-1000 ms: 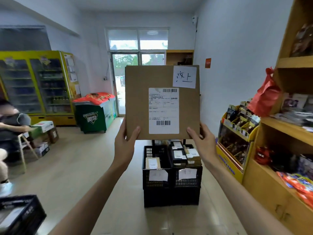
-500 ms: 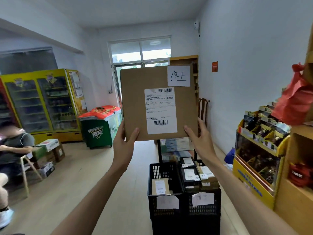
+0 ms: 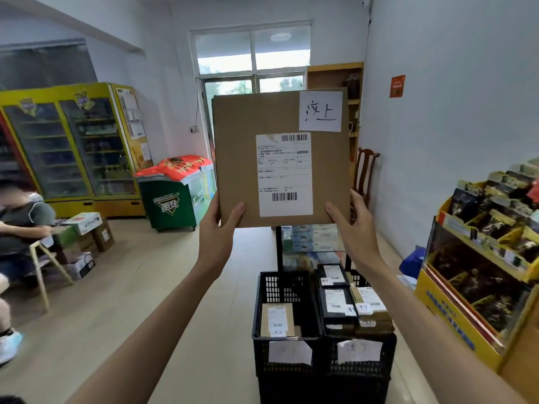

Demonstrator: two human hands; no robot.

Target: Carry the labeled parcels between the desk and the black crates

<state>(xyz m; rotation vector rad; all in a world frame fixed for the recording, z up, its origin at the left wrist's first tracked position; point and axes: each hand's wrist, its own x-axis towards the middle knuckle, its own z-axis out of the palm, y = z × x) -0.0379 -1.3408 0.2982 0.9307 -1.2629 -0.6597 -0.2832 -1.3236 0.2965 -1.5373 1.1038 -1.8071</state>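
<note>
I hold a flat brown cardboard parcel (image 3: 242,158) upright in front of me, with a white shipping label and a handwritten white note at its top right. My left hand (image 3: 217,231) grips its lower left corner, thumb on the front. My right hand (image 3: 354,228) grips the lower right corner the same way. Below on the floor stand two black crates side by side: the left crate (image 3: 287,290) holds one small brown parcel, the right crate (image 3: 379,371) holds several dark and brown parcels. Each crate has a paper tag on its front.
A yellow snack display rack (image 3: 466,290) stands close on the right. A glass-topped stand (image 3: 313,246) and a wooden chair (image 3: 366,173) are behind the crates. A green chest freezer (image 3: 169,202) and yellow drink fridges (image 3: 70,147) line the left; a seated person (image 3: 20,225) is at far left.
The view has moved closer to the crates, which now sit lower and nearer. The parcel stays upright in both hands with the same grip.
</note>
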